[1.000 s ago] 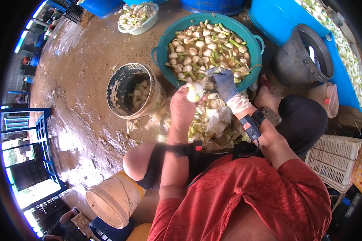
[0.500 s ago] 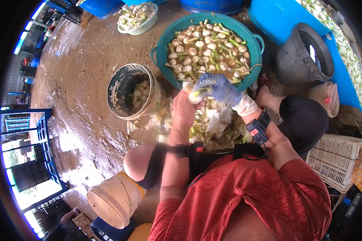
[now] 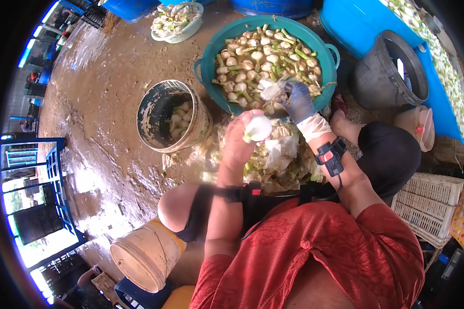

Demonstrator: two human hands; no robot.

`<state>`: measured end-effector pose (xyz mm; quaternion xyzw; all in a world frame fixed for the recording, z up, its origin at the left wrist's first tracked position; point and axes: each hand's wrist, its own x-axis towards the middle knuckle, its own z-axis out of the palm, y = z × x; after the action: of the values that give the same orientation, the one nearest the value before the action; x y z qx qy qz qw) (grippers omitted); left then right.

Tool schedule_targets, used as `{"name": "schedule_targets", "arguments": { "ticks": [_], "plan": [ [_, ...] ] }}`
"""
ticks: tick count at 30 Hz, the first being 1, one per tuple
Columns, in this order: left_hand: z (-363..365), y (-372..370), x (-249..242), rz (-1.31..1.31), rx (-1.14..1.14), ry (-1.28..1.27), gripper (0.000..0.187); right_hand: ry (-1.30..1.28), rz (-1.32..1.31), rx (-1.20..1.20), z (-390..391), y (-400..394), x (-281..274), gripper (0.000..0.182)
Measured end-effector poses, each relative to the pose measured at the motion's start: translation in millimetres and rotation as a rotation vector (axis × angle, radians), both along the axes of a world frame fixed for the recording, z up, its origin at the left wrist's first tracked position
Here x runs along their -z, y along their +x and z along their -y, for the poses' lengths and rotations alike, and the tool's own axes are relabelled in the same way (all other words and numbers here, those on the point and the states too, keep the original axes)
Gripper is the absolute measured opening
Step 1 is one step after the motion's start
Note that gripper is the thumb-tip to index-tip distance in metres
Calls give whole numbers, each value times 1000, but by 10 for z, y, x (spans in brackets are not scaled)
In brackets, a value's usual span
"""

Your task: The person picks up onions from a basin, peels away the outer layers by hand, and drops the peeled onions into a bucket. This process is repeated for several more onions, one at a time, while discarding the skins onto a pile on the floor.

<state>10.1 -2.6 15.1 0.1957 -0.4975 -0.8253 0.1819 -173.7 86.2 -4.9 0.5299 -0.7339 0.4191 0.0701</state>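
My bare left hand is closed around a smooth white garlic bulb, its green stem end pointing down. To the right, my right hand wears a blue-grey glove and pinches a loose whitish garlic skin, apart from the bulb. Behind both hands stands a green tub of garlic bulbs with cut green stems in brown water. Stripped garlic skins lie heaped below the hands. On the left, a worn bucket contains several whitish bulbs.
A pale basin of skins sits at the back left. Black bucket, blue container and white crate are to the right. A lidded bucket stands near my left knee. The muddy floor is wet.
My hands have moved apart. The right has pulled a skin away, up and to the right, while the left keeps the bulb, which now shows bare and white.
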Motion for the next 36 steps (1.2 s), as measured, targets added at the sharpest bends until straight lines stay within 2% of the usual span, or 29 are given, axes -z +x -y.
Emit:
{"name": "schedule_targets", "arguments": {
  "ticks": [1,2,3,4,5,6,7,8,10,11,13,14,16,18,22,24,26,27,32,34,36],
  "plan": [
    [-7,-8,20,101,-72,-284,37,83,91,69,-18,-2,-4,19],
    [13,-12,38,99,-73,-285,37,165,181,137,-28,-10,-10,23],
    [45,-20,56,92,-163,-100,38,355,456,-14,-80,-78,-45,31],
    [71,-17,101,85,-253,88,40,357,455,-19,-59,-55,-23,31],
    [101,-6,227,97,-337,-133,45,426,458,-245,-33,-9,27,31],
    [234,28,542,173,-406,-78,42,490,456,-470,-15,33,84,31],
    [214,44,436,39,-400,189,39,696,234,-481,-38,104,144,30],
    [191,53,290,-97,-388,453,37,881,132,-378,1,254,-104,31],
    [124,-10,132,-112,-412,438,33,605,273,-230,70,372,-45,30],
    [98,-15,109,-123,-438,427,29,606,274,-233,97,430,-36,30],
    [102,5,137,-190,-396,465,28,-8,701,-294,131,533,-65,31],
    [111,-4,147,-263,-351,501,27,-7,697,-291,145,551,-114,31],
    [123,-12,180,-296,-354,530,26,-68,477,-227,175,585,-220,32],
    [114,-31,240,-307,-386,427,25,-60,383,-182,191,620,-291,35],
    [-1,-72,98,-253,-509,391,31,-12,171,-58,190,639,-300,26],
    [-19,-77,106,-160,-567,227,36,4,102,-38,177,646,-299,22],
    [-18,-74,134,-158,-562,214,37,8,-5,1,169,654,-317,12],
    [-18,-70,150,-153,-556,199,37,8,-6,2,173,653,-314,12],
    [9,-77,158,-263,-501,224,38,-18,371,73,223,541,-255,6],
    [36,-65,170,-284,-479,235,38,1,399,66,241,434,-202,6],
    [45,-45,185,-370,-296,240,36,76,325,133,265,347,-129,7]
  ]
}}
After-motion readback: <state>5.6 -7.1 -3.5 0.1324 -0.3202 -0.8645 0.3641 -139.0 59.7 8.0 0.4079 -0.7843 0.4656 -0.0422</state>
